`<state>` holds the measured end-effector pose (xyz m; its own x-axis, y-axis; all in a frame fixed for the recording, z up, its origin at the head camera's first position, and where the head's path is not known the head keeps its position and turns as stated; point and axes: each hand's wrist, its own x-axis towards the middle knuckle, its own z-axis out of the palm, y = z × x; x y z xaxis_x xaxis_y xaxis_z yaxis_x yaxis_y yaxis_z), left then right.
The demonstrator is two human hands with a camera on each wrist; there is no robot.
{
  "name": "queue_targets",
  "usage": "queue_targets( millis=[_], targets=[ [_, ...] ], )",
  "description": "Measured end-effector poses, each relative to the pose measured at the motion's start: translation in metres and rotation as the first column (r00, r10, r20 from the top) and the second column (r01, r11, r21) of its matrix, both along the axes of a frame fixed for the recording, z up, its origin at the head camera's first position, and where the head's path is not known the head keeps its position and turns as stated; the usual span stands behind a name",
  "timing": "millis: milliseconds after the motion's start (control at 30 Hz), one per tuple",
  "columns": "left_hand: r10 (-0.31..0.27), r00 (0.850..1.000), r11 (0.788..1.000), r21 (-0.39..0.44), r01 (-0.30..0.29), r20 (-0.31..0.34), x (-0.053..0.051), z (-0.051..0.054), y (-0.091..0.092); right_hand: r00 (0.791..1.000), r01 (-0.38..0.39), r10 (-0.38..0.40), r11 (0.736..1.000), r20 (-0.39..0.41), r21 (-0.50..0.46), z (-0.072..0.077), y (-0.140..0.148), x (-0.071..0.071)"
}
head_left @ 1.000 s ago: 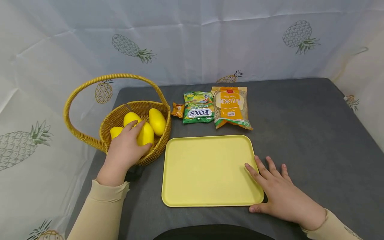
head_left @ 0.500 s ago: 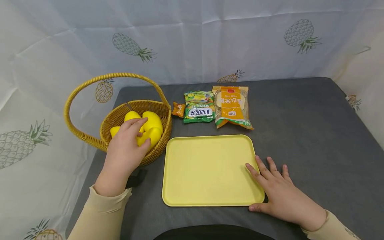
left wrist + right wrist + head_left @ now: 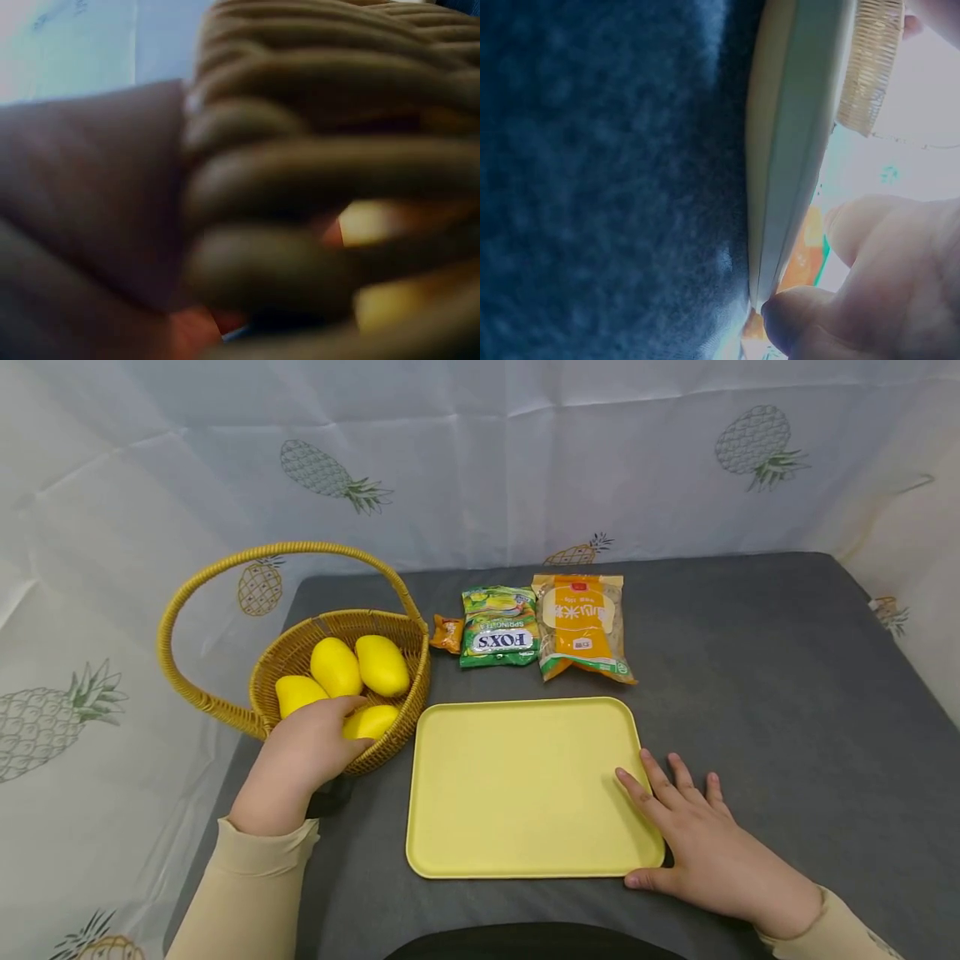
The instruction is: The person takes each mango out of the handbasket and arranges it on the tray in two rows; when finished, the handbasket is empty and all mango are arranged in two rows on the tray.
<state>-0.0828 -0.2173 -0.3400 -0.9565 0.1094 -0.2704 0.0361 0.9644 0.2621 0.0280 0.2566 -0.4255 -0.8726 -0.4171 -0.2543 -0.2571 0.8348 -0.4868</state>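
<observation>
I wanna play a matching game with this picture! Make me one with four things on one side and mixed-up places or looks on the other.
Things:
1. mangoes
2. yellow tray
3. FOX'S bag
4. right hand

Places and looks:
A. between a small orange packet and a bigger orange bag
B. fingers spread at the tray's edge
C. inside the wicker basket
D. flat, with rounded corners

Right pairs: 1-C, 2-D, 3-A, 4-B

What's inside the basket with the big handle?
Four yellow, mango-shaped fruits show inside the basket. The left hand reaches in over the near side and partly hides the nearest fruit, so whether anything else lies beneath can't be seen.
</observation>
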Motion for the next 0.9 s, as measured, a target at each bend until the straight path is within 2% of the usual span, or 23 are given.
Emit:
queue_targets(
  millis=[167, 300, 467, 567, 633, 733, 800, 900],
  targets=[
    [0.016, 0.999, 0.999, -0.029, -0.015, 0.029, -0.002, 0.0, -0.001, 1.0, 0.003, -0.003, 1.0, -0.003, 0.003, 0.0, 0.001, 0.0],
    [0.028, 1.0, 0.999, -0.038, -0.028, 0.001, -0.001, -0.001, -0.001, 1.0, 0.004, -0.004, 1.0, 0.003, -0.002, 0.001, 0.001, 0.0],
    [0.071, 0.993, 0.997, -0.018, -0.073, -0.093, 0.002, -0.002, 0.001, 1.0, 0.006, -0.006, 1.0, 0.011, -0.007, 0.0, 0.001, 0.0],
    [0.08, 0.978, 0.997, -0.003, -0.082, -0.193, 0.005, 0.0, 0.004, 1.0, 0.007, -0.007, 1.0, 0.017, -0.009, 0.0, 0.001, -0.001],
    [0.081, 0.96, 0.997, 0.009, -0.082, -0.266, 0.009, 0.003, 0.008, 1.0, 0.007, -0.007, 1.0, 0.017, -0.008, -0.001, 0.001, -0.001],
    [0.09, 0.921, 0.996, 0.049, -0.077, -0.379, 0.016, 0.008, 0.017, 1.0, 0.005, -0.005, 1.0, 0.005, -0.006, -0.001, 0.001, 0.0],
    [0.087, 0.882, 0.995, 0.09, -0.05, -0.463, 0.021, 0.009, 0.025, 1.0, 0.003, -0.003, 1.0, -0.001, -0.004, -0.002, 0.001, 0.0],
    [0.059, 0.813, 0.991, 0.133, 0.023, -0.579, 0.03, 0.01, 0.04, 1.0, 0.003, -0.003, 1.0, -0.005, -0.002, -0.001, 0.001, 0.0]
  ],
)
